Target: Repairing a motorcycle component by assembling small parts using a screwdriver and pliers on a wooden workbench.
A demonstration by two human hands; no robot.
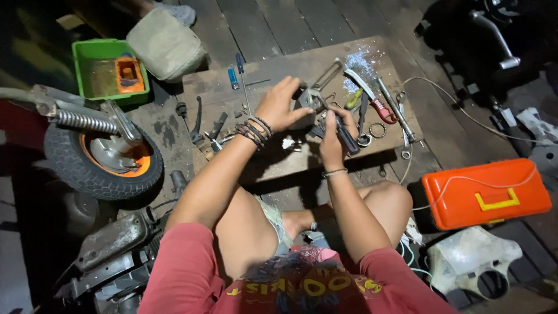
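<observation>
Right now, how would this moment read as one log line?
left hand: holding metal part | right hand: grip on dark-handled tool | board: scattered tools | orange toolbox: shut

The person wears a red short-sleeved shirt with a yellow and blue print on the front. The left hand (279,104) has several dark bracelets at the wrist; the right hand (334,139) has one thin bracelet.

At frame centre lies a worn, matt brown wooden board (279,166), rough and stained, on dull grey plank flooring (290,23). The small grey metal part (312,97) above it shines faintly. At right, a glossy orange plastic toolbox (485,192); upper left, a smooth green plastic tray (87,55) beside a coarse beige cloth bag (165,43).
</observation>
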